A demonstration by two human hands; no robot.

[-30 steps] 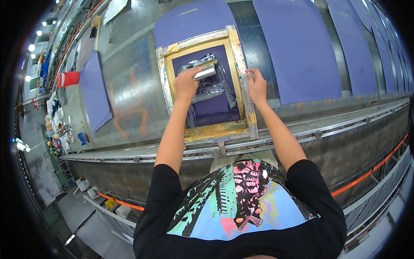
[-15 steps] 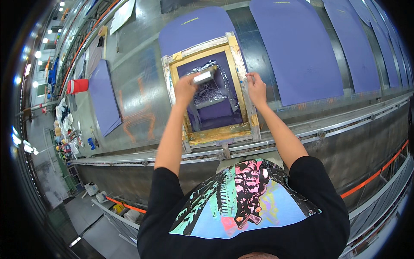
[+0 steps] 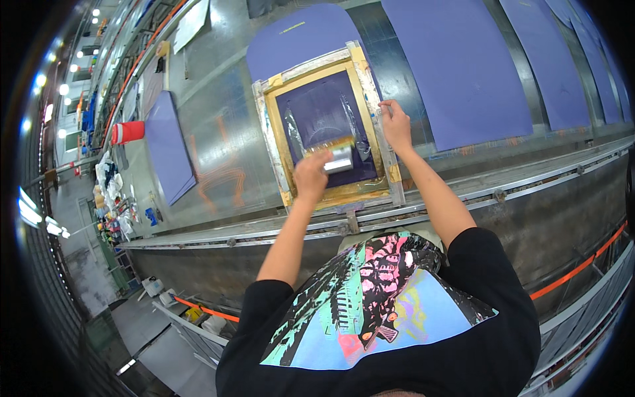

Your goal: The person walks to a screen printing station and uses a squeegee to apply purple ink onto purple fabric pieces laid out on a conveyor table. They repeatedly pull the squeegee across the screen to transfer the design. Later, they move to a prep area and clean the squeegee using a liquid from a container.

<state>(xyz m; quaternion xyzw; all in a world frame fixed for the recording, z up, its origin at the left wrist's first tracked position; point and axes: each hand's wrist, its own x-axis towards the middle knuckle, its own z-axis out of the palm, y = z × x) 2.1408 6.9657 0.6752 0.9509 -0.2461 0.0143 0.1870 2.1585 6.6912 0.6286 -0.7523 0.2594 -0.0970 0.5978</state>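
A screen frame [image 3: 275, 84] with yellow inner border sits over a purple fabric panel [image 3: 301, 26] on the long metal table. Inside it, dark purple mesh [image 3: 314, 99] shows streaks of glossy paste. My left hand [image 3: 311, 173] is closed on a metal squeegee [image 3: 339, 153], which lies across the lower part of the mesh. My right hand [image 3: 397, 126] rests at the frame's right side bar, fingers curled on it near the upper half.
Purple panels [image 3: 460, 73] lie in a row to the right. More purple pieces [image 3: 167, 149], a red container [image 3: 129, 132] and assorted small items are on the left. A metal rail [image 3: 436, 210] and an orange hose [image 3: 575, 258] run along the near side.
My left hand has pulled the squeegee from the upper middle of the mesh down toward its near end, leaving the middle smoother. My right hand stays at the frame's right bar.
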